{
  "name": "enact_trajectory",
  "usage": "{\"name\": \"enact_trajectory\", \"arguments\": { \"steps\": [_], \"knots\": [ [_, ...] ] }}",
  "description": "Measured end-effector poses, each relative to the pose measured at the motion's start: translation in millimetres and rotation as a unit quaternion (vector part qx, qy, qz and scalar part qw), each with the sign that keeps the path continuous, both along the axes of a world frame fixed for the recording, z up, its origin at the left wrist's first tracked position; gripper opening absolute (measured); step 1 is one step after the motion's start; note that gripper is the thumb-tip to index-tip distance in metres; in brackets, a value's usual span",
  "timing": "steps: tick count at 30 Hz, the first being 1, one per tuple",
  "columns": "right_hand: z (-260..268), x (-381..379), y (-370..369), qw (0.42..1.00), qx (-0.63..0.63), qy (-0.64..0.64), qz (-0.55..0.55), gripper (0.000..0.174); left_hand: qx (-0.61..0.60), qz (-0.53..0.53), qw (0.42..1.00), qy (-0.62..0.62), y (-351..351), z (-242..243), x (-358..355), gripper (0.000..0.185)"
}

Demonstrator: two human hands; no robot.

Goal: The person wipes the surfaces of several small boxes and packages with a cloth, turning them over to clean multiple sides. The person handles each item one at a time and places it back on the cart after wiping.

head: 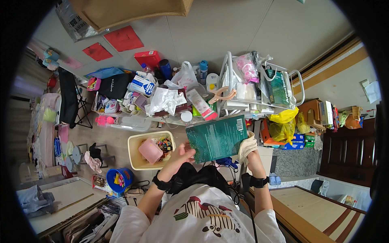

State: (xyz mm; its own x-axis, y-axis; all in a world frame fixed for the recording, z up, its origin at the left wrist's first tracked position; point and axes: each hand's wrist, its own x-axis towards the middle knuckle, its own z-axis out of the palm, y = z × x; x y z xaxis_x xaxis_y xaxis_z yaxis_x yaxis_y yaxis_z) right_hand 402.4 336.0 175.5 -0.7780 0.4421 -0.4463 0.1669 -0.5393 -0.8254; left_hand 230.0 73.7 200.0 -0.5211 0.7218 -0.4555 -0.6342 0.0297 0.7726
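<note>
A green box [217,139] with printed writing and a barcode is held tilted in front of my lap. At its lower left corner, my left hand [183,154] grips the edge, some fingers hidden behind it. My right hand [253,158] holds a cream cloth [247,146] bunched against the box's right edge; most of those fingers are hidden by the cloth. Just beyond the box stands a white wire rack [230,71] containing a similar green box [278,88] and a pink patterned package [246,69].
Left of the box, a cream bin [132,152] on the floor holds a pink container [150,151] and small items. A crowded table has a white plastic bag [185,76] and a peach-coloured clamp-like item [222,94]. Yellow bags [281,129] lie right; a blue bucket [124,189] stands lower left.
</note>
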Motion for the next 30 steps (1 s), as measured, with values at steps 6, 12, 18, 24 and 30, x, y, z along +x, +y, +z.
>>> {"name": "enact_trajectory", "arguments": {
  "steps": [6, 12, 18, 24, 30],
  "knots": [
    [-3, -37, -16, 0.996, -0.063, -0.040, -0.047, 0.037, -0.077, 0.017, 0.997, 0.004, -4, -9, -2, 0.066],
    [5, -74, -24, 0.997, -0.046, -0.059, 0.008, 0.035, -0.034, 0.095, 0.994, -0.029, -6, -23, -20, 0.061],
    [-6, -127, -37, 0.934, 0.345, -0.023, 0.087, 0.020, -0.047, 0.120, 0.992, 0.008, -23, -26, -69, 0.055],
    [-44, -199, -45, 0.942, 0.300, 0.019, 0.145, 0.026, -0.101, 0.153, 0.981, 0.058, -46, -45, -140, 0.059],
    [-94, -270, -70, 0.924, 0.338, -0.038, 0.177, 0.027, -0.292, 0.127, 0.870, 0.376, -51, -100, -213, 0.059]
  ]
}}
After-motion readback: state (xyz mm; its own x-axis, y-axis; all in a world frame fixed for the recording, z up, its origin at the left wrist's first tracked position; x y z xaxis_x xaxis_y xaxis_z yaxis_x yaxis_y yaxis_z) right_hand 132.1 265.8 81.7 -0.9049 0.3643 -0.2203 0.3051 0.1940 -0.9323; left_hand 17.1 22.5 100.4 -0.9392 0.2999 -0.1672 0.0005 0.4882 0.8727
